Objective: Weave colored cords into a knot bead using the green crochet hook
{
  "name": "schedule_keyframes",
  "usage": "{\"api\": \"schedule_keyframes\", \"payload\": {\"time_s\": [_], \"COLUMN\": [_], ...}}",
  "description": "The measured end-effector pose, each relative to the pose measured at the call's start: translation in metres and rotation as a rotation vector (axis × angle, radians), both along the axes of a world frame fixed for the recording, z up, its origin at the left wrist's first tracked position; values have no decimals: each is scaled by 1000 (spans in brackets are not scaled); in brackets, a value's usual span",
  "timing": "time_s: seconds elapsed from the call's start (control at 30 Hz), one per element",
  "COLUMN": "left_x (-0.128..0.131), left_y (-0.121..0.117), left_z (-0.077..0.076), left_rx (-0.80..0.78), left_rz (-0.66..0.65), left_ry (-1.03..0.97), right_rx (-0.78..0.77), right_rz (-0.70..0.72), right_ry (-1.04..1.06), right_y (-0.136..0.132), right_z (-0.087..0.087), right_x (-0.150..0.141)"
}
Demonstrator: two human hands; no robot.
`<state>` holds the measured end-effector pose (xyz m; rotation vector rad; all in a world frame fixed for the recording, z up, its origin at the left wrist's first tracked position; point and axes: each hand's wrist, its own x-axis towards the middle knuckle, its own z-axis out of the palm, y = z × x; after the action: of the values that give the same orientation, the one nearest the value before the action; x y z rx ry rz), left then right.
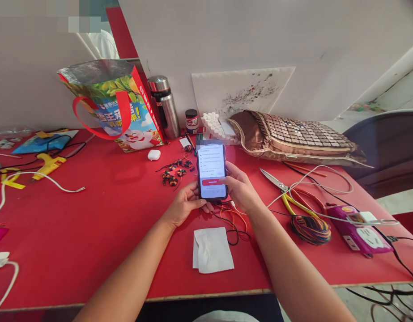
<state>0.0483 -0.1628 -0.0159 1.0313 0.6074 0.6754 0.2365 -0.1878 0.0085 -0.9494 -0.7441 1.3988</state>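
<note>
Black phone gripped between left hand and right hand; screen text too small; colourful bag lettered "雪王"

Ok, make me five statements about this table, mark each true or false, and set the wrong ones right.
1. The left hand and right hand both hold the smartphone. True.
2. The smartphone's screen is dark. False: it is lit.
3. The steel thermos stands between the shopping bag and the dark-lidded jar. True.
4. The glue gun is purple. False: it is yellow; the power strip is purple.
5. The folded white napkin covers the scissors. False: it lies apart from them, nearer the person than the smartphone.
</note>
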Motion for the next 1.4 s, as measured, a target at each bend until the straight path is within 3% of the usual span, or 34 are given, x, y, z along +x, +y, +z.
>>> {"api": "schedule_keyframes", "payload": {"time_s": [0.93,1.4], "left_x": [0,-1], "left_y": [0,1], "left_z": [-2,-3], "left_rx": [14,6], "left_rz": [4,-17], "left_ry": [8,2], "right_rx": [31,-7], "right_rz": [-55,-65], "right_ry": [-43,-14], "right_y": [2,-1], "right_z": [-8,3], "right_x": [-2,-2]}}
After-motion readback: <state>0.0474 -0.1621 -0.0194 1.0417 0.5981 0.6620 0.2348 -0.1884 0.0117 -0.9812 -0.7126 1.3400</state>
